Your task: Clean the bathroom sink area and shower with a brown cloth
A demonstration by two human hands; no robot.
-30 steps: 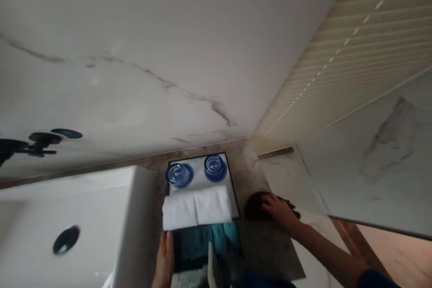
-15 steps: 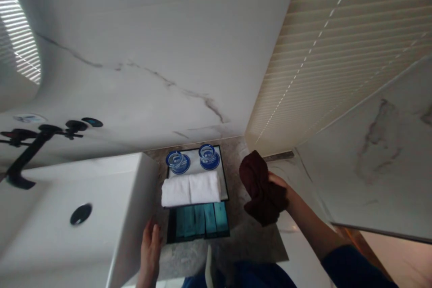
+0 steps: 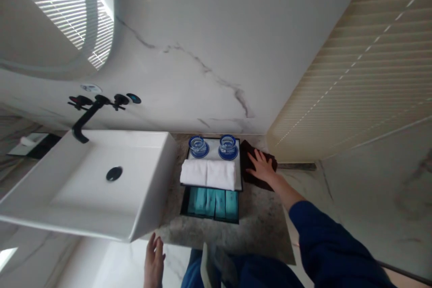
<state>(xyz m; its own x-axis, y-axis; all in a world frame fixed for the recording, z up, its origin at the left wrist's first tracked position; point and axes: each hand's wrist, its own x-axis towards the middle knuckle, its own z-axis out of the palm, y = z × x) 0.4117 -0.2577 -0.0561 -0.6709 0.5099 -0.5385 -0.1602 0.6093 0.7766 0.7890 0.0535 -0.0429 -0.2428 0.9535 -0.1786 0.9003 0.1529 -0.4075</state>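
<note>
My right hand (image 3: 262, 168) lies flat with spread fingers on a dark brown cloth (image 3: 248, 180), pressing it against the grey stone counter. The cloth is beside the right edge of a black-rimmed tray (image 3: 239, 162). On that tray are two glasses, the left glass (image 3: 196, 145) and the right glass (image 3: 227, 145), each on a blue round coaster, and a rolled white towel (image 3: 207, 173). In front of the towel, a dark box (image 3: 209, 218) holds several teal packets (image 3: 211, 201). My left hand (image 3: 154, 258) hangs open and holds nothing, below the sink's front right corner.
A white basin (image 3: 97, 162) with a black drain stands left of the tray. A black tap (image 3: 86, 119) comes out of the wall above it, under a mirror (image 3: 54, 22). Blinds (image 3: 357, 85) slope along the right side. The stone counter (image 3: 263, 227) ends near my body.
My right hand has brought the bunched brown cloth down onto the counter beside the tray and spread its fingers over it. The view has shifted left, showing more of the basin and mirror.
</note>
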